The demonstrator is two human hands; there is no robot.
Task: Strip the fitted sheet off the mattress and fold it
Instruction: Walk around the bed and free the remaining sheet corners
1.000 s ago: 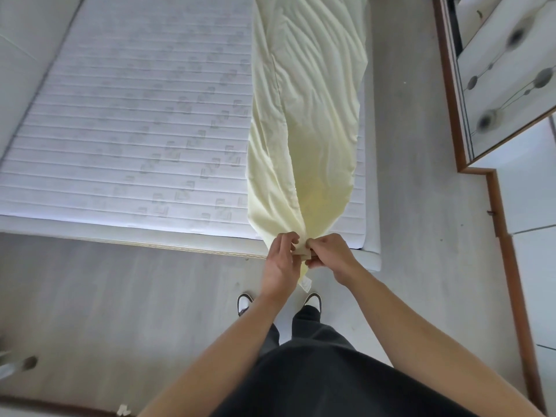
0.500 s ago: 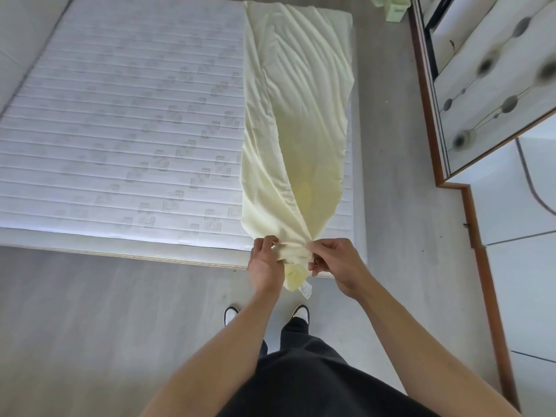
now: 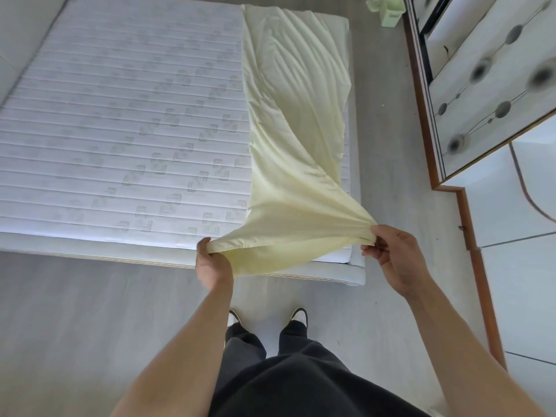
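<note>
"How was my feed?"
"Bright, even daylight; the mattress (image 3: pixel 120 115) glared white at its near edge."
"I saw motion blur on the cabinet (image 3: pixel 493 85) at right, and wide-angle bending at the corners."

1. Both forearms (image 3: pixel 192 341) are bare, with no sleeves, watch or rings in view.
2. Loose dark charcoal trousers (image 3: pixel 301 371) cover the legs.
3. Dark shoes (image 3: pixel 299 316) with white toe caps.

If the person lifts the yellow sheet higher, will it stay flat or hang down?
The sheet probably hangs limp: it already sags between the left hand and right hand. It looks thin and light, judging by its fine wrinkles.
</note>
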